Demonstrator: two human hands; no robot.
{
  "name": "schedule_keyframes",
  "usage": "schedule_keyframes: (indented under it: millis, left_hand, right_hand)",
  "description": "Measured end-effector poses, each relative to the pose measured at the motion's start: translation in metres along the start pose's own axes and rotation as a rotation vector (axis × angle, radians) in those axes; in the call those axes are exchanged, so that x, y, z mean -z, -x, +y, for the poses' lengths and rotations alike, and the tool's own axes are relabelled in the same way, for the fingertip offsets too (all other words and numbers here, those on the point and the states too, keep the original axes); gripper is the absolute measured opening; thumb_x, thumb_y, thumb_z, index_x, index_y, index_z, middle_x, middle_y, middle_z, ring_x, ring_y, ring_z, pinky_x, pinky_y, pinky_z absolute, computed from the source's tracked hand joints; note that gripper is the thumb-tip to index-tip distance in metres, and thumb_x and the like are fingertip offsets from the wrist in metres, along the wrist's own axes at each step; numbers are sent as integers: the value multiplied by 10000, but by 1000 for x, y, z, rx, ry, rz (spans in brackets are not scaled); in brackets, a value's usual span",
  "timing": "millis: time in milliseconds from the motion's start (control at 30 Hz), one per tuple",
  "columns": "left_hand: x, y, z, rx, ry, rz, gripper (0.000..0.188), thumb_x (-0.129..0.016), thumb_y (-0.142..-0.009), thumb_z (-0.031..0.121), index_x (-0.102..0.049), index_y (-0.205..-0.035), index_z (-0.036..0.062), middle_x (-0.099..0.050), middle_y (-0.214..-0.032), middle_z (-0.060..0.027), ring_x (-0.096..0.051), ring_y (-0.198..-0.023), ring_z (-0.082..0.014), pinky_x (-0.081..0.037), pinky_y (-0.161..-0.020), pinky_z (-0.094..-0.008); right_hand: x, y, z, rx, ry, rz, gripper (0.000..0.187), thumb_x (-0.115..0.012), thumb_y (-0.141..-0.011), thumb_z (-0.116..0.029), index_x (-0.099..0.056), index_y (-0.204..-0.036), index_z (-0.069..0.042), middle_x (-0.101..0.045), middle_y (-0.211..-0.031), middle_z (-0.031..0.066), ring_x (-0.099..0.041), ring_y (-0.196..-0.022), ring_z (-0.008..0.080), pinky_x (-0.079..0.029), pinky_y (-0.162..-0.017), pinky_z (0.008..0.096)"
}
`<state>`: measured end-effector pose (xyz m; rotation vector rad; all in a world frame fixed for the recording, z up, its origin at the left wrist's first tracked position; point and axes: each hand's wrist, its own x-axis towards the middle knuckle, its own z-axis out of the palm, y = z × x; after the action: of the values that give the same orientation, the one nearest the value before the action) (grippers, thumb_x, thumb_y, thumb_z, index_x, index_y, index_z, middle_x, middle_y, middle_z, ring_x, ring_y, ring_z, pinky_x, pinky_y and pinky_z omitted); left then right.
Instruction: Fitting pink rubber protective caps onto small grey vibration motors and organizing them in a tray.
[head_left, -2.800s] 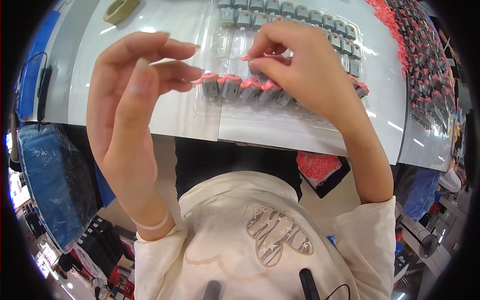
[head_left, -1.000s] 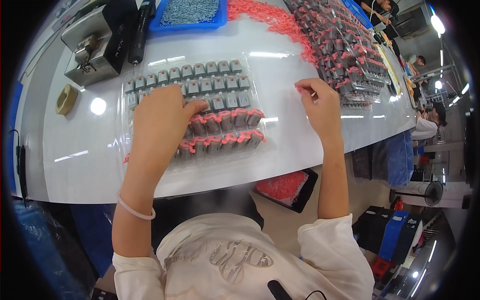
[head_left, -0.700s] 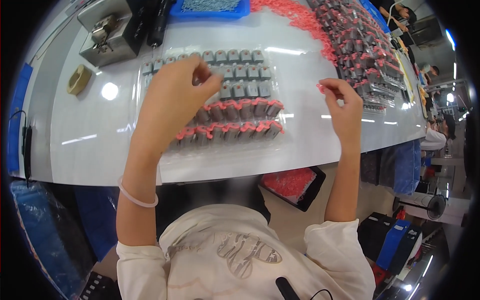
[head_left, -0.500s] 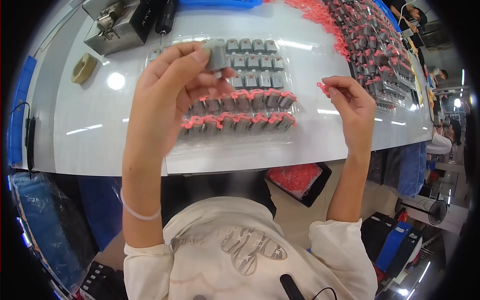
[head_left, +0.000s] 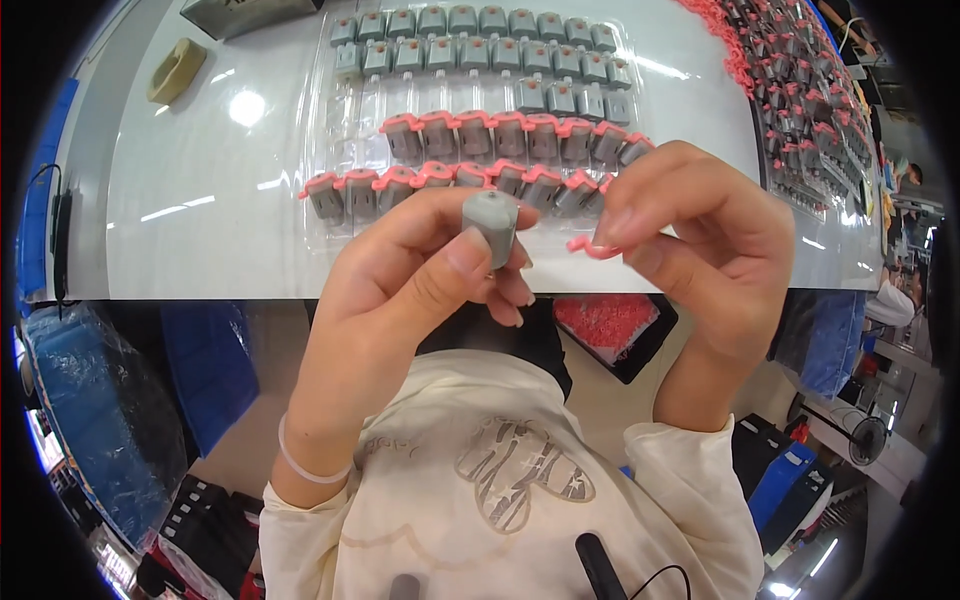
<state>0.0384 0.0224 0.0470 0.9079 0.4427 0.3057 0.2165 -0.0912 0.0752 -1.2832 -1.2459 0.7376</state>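
Note:
A small grey motor (head_left: 489,228) stands upright between the thumb and fingers of my left hand (head_left: 415,270), above the table's front edge. Just to its right, my right hand (head_left: 705,240) pinches a pink plastic clip (head_left: 592,248); the two parts are apart. Beyond my hands lies a clear plastic tray (head_left: 345,110). Its far rows hold bare grey motors (head_left: 462,52), and the two near rows hold motors with pink clips on top (head_left: 440,135). My fingers cover part of the nearest row.
At the far right, many clipped motors (head_left: 790,110) are stacked in trays beside a heap of loose pink clips (head_left: 715,30). A roll of tape (head_left: 177,72) and a metal box (head_left: 245,14) lie at the left. Below the table edge sits a black bin of pink pieces (head_left: 610,325).
My left hand has brought the motor from over the tray down toward me. My right hand has come left with the pink clip, close to the motor. The view has shifted.

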Motion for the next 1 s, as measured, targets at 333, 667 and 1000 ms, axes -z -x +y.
schedule_keyframes:
  millis: [333, 667, 1000]
  left_hand:
    - [-4, 24, -15, -222, -392, 21, 305, -510, -934, 156, -462, -1121, -80, -610, -904, -122, -606, -756, -171, -500, -681, -266]
    - [-2, 29, -23, -226, -455, -15, 281, -602, -784, -41, -537, -1057, -27, -582, -878, -129, -589, -732, -232, -482, -641, -297]
    - [-3, 27, -20, -404, -706, 2, 279, -636, -718, -55, -586, -991, -26, -607, -808, -126, -604, -678, -242, -493, -615, -285]
  right_hand:
    - [-26, -14, 1, 140, 199, -137, 136, -660, -616, 90, -644, -723, 8, -562, -862, 157, -538, -691, 170, -413, -568, 225]
    - [-38, -3, 12, 255, 195, -95, 159, -717, -680, -73, -676, -822, -15, -579, -855, 142, -560, -709, 164, -445, -576, 254]
    - [-27, -1, 21, 493, 450, -149, 214, -712, -645, -272, -713, -809, -134, -602, -805, 28, -470, -684, 169, -360, -598, 286]
